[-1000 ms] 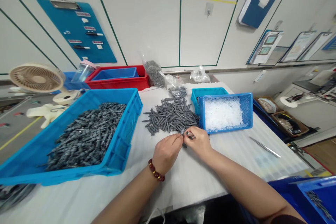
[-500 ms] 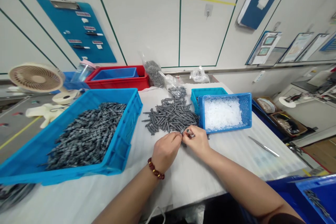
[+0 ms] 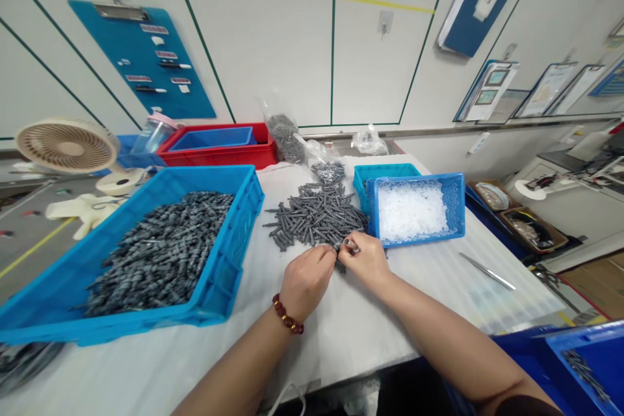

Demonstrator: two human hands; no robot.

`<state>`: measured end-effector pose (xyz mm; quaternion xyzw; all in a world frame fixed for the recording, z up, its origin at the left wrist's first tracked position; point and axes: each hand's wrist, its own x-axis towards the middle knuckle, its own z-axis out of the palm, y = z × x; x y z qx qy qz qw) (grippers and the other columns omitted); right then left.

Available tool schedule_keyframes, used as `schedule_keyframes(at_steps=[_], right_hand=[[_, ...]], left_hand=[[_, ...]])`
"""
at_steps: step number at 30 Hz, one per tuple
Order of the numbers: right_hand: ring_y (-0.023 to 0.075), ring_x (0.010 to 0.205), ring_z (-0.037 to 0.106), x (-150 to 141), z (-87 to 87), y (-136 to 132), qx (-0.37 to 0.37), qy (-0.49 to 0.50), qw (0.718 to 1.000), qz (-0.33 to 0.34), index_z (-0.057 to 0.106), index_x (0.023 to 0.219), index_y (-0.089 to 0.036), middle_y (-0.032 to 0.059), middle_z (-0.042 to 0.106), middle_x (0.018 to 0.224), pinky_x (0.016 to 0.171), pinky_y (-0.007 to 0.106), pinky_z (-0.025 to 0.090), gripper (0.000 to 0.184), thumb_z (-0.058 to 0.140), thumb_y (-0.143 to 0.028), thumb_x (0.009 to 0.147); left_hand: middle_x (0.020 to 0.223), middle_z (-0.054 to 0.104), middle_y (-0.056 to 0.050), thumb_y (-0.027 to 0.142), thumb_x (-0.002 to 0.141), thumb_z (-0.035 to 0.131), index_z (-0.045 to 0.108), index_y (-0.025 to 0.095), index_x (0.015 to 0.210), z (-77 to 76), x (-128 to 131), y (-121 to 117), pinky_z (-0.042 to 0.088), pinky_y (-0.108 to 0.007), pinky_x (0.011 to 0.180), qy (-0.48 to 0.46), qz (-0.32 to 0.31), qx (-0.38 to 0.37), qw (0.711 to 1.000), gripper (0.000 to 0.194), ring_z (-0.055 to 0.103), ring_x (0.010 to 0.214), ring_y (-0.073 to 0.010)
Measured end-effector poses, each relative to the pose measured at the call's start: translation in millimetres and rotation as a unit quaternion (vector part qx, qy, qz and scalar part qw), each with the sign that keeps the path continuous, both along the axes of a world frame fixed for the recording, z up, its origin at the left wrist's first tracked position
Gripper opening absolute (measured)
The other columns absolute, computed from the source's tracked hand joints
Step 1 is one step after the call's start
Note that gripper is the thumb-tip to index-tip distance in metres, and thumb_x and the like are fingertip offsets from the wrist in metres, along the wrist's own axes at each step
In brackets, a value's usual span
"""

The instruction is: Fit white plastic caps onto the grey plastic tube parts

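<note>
The right hand (image 3: 365, 261) and the left hand (image 3: 307, 284) meet at their fingertips. The right thumb and forefinger make a narrow pinch on a small pale piece (image 3: 351, 246), too small to make out clearly. The left fingers close narrowly on the end of a grey ribbed peg (image 3: 335, 249), mostly hidden by them. A beaded bracelet (image 3: 286, 314) circles the left wrist.

Just beyond the fingers lies a loose heap of grey pegs (image 3: 316, 216), in the middle of the white table (image 3: 351, 338). The pegs look light and stiff, and they are best taken by the shaft, though their ribs may snag on one another.

To the left, a blue crate (image 3: 238, 253) brims with darker pegs. To the right, a blue tray (image 3: 455, 208) holds white bits, and tweezers (image 3: 487, 271) lie near the table's right edge. At the far edge stands a clear bag of pegs (image 3: 285, 138).
</note>
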<state>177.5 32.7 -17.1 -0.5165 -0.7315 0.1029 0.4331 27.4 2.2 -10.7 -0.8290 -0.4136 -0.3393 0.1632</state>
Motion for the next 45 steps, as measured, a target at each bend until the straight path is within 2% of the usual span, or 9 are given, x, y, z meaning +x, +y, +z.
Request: schedule_keyframes(at_steps=[5, 9, 16, 21, 25, 30, 36, 40, 45], right_hand=[[0.009, 0.045, 0.035, 6, 5.7, 5, -0.026, 0.048, 0.998, -0.043, 0.037, 0.051, -0.02, -0.0051, 0.038, 0.047, 0.046, 0.021, 0.028, 0.017, 0.043, -0.023, 0.066], [0.009, 0.046, 0.038, 10, 12.8, 4, -0.066, 0.101, 0.992, -0.034, 0.044, 0.053, -0.019, -0.0044, 0.043, 0.049, 0.047, 0.02, 0.033, 0.013, 0.044, -0.025, 0.064], [0.011, 0.053, 0.045, 45, 37.3, 4, -0.048, 0.186, 0.977, -0.087, 0.054, 0.059, -0.018, -0.0027, 0.052, 0.054, 0.054, 0.021, 0.037, 0.013, 0.047, -0.028, 0.062], [0.0124, 0.055, 0.047, 74, 45.5, 19, -0.043, 0.251, 0.951, -0.174, 0.054, 0.06, -0.017, -0.0018, 0.052, 0.056, 0.056, 0.024, 0.039, 0.017, 0.051, -0.034, 0.062], [0.0132, 0.055, 0.049, 84, 42.6, 26, -0.061, 0.264, 0.944, -0.19, 0.054, 0.062, -0.017, -0.0017, 0.053, 0.056, 0.055, 0.024, 0.04, 0.019, 0.054, -0.036, 0.062], [0.0145, 0.058, 0.05, 88, 39.1, 29, -0.066, 0.272, 0.938, -0.203, 0.055, 0.062, -0.017, -0.0015, 0.052, 0.056, 0.054, 0.024, 0.039, 0.016, 0.055, -0.033, 0.059], [0.0144, 0.057, 0.05, 88, 45.7, 25, -0.074, 0.285, 0.937, -0.185, 0.055, 0.062, -0.017, -0.0014, 0.052, 0.056, 0.055, 0.025, 0.04, 0.016, 0.055, -0.033, 0.059], [0.0146, 0.057, 0.049, 87, 47.9, 22, -0.079, 0.279, 0.94, -0.177, 0.055, 0.062, -0.017, -0.0008, 0.052, 0.057, 0.054, 0.025, 0.039, 0.018, 0.055, -0.034, 0.059], [0.0147, 0.057, 0.05, 89, 45.8, 22, -0.072, 0.287, 0.939, -0.173, 0.057, 0.063, -0.016, -0.0006, 0.053, 0.057, 0.053, 0.024, 0.039, 0.019, 0.056, -0.035, 0.06]], left_hand=[[0.075, 0.064, -0.003, 0.013, 0.086, 0.047, 0.056, 0.017, 0.075, 3.7, 1, -3, 0.047, -0.024, 0.066, -0.062, -0.024, -0.027, 0.997, 0.014, 0.06, 0.07, -0.0132], [0.078, 0.067, -0.004, 0.018, 0.085, 0.05, 0.059, 0.016, 0.08, -3.2, 1, 2, 0.051, -0.024, 0.068, -0.207, -0.06, -0.115, 0.97, 0.01, 0.063, 0.073, -0.0134], [0.069, 0.067, -0.004, 0.032, 0.072, 0.063, 0.057, 0.016, 0.075, -14.6, 2, 15, 0.054, -0.026, 0.061, -0.49, -0.064, -0.358, 0.792, 0.018, 0.066, 0.066, -0.0168], [0.07, 0.067, -0.005, 0.035, 0.068, 0.066, 0.055, 0.015, 0.075, -11.0, 2, 16, 0.053, -0.029, 0.065, -0.533, -0.067, -0.403, 0.741, 0.024, 0.067, 0.07, -0.0176], [0.067, 0.064, -0.002, 0.033, 0.067, 0.065, 0.054, 0.015, 0.075, -4.6, -1, 17, 0.052, -0.025, 0.061, -0.542, -0.058, -0.374, 0.75, 0.022, 0.064, 0.064, -0.0145], [0.073, 0.063, -0.004, 0.031, 0.071, 0.061, 0.057, 0.015, 0.085, 18.4, -21, 16, 0.052, -0.025, 0.06, -0.521, -0.027, -0.274, 0.808, 0.021, 0.063, 0.066, -0.0144], [0.079, 0.065, -0.002, 0.034, 0.076, 0.057, 0.063, 0.017, 0.084, 65.8, -75, -8, 0.049, -0.025, 0.066, -0.376, 0.166, -0.1, 0.906, 0.02, 0.061, 0.072, -0.0146], [0.075, 0.065, -0.001, 0.038, 0.074, 0.056, 0.064, 0.018, 0.085, 84.3, -119, -18, 0.047, -0.026, 0.066, -0.337, 0.277, -0.075, 0.897, 0.024, 0.059, 0.07, -0.0154], [0.077, 0.066, -0.003, 0.041, 0.071, 0.053, 0.064, 0.018, 0.084, 86.4, -152, -22, 0.047, -0.029, 0.072, -0.276, 0.341, -0.106, 0.893, 0.029, 0.06, 0.072, -0.0177]])
